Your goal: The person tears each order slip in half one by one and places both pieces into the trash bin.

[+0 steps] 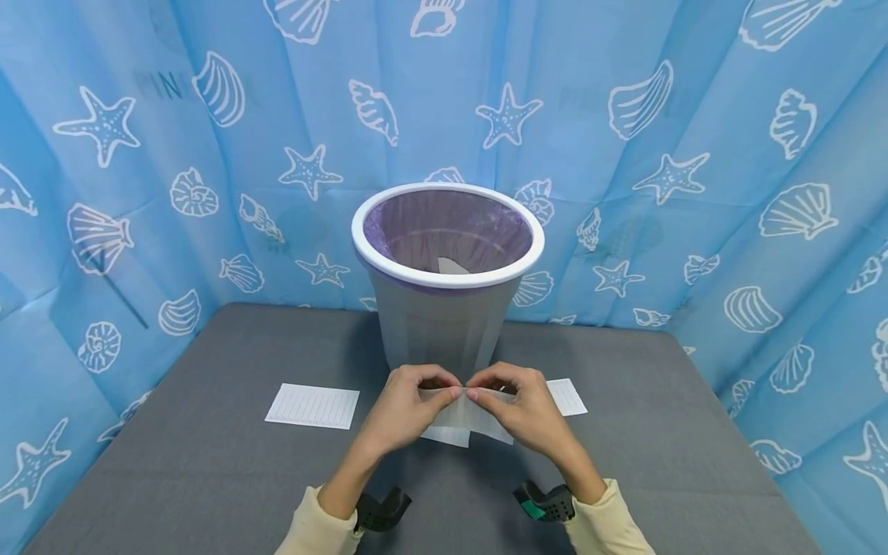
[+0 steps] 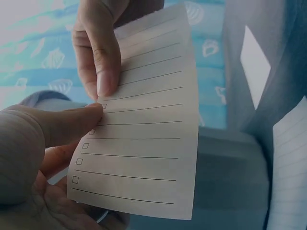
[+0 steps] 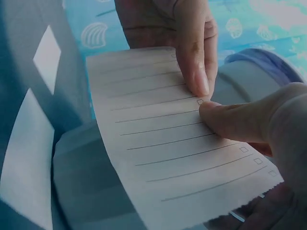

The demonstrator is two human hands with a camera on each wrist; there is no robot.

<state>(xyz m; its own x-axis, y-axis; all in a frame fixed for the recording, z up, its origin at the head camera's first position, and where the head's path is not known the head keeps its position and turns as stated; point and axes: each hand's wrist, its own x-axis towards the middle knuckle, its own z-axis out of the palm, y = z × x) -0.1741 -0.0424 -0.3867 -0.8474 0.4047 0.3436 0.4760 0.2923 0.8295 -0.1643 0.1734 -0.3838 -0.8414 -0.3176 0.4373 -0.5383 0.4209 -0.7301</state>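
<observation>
Right, my left hand (image 1: 409, 405) and right hand (image 1: 525, 405) pinch the white, lined paper slip (image 2: 148, 143) by its checkbox edge; it hangs at six o'clock from my fingers (image 1: 501, 372), round grey white-rimmed bin (image 1: 440, 327) at twelve.

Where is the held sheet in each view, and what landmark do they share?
Head: the held sheet is below centre, pinched between left hand and right hand.
Left wrist: centre, running nearly top to bottom.
Right wrist: centre, reaching the bottom edge.
Shared landmark: the blue curtain.
</observation>
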